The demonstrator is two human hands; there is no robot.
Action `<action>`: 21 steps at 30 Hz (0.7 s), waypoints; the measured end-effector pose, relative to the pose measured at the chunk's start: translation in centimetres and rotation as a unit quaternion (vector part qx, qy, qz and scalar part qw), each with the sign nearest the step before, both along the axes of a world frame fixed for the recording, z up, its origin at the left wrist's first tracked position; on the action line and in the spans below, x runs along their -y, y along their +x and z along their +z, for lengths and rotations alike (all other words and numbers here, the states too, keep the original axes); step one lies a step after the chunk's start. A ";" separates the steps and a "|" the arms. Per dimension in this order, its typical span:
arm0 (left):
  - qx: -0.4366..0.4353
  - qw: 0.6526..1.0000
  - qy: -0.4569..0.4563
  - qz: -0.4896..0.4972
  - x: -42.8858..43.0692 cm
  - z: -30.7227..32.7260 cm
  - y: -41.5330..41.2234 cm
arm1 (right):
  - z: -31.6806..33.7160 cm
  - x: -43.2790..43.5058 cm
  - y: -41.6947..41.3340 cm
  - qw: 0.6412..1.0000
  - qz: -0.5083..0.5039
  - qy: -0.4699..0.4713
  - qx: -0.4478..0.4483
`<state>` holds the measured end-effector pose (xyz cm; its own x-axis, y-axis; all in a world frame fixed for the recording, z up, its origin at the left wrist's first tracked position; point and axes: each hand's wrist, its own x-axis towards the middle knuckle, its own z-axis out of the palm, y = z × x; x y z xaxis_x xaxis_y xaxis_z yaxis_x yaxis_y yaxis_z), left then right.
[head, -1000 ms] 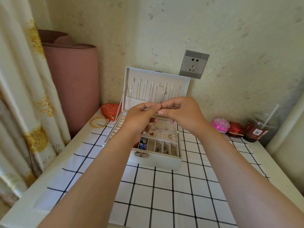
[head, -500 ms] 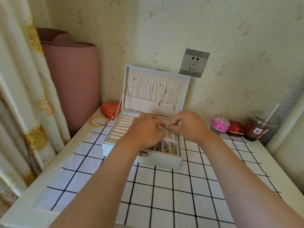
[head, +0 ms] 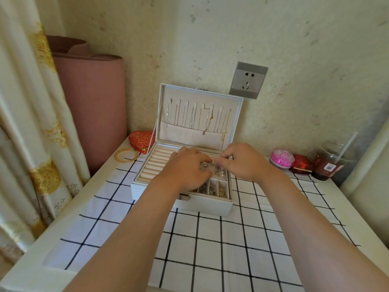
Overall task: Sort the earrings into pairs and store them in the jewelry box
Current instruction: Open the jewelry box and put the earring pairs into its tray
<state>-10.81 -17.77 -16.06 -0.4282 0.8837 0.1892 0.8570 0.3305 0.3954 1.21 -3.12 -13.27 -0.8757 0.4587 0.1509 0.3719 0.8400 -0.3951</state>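
A white jewelry box (head: 207, 205) stands open on the checked cloth, its lid upright with thin necklaces (head: 207, 121) hanging inside. My left hand (head: 185, 168) and my right hand (head: 245, 161) meet over the perforated earring panel (head: 222, 177). Their fingertips pinch a small silver earring (head: 216, 164) right at the panel's surface. Pearl studs (head: 221, 173) and other earrings sit on the panel near my fingers. Small front compartments (head: 211, 189) hold loose pieces and a gold ring (head: 221, 192). Ring rolls (head: 155, 163) fill the left side of the box.
Gold bangles (head: 127, 155) and a red heart-shaped box (head: 141, 140) lie left of the box. A pink ornament (head: 281, 158), a small red box (head: 301, 164) and a drink cup with straw (head: 328, 165) stand right. A pink roll (head: 92, 102) and curtain (head: 31, 123) border the left.
Both hands have dropped from in front of the lid down onto the earring panel, still pinched together at the fingertips. The box has not moved.
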 end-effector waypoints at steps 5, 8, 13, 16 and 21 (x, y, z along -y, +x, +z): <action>-0.006 1.000 -0.019 -0.002 -0.2 0.4 0.3 | -0.2 -0.3 0.1 0.999 -0.018 -0.049 0.014; -0.003 1.000 -0.008 -0.002 -0.3 0.7 0.8 | 0.5 0.4 0.8 0.997 -0.021 -0.078 -0.015; 0.007 1.000 0.023 -0.009 -1.1 2.2 3.0 | 0.9 0.1 4.2 0.993 -0.044 -0.097 -0.060; 0.005 0.998 0.042 -0.035 -2.0 2.9 5.4 | 0.9 -1.0 7.5 0.991 -0.062 -0.104 -0.055; 0.042 0.994 0.033 -0.090 -3.9 3.6 11.1 | 0.3 -4.0 14.1 0.992 -0.111 -0.056 0.024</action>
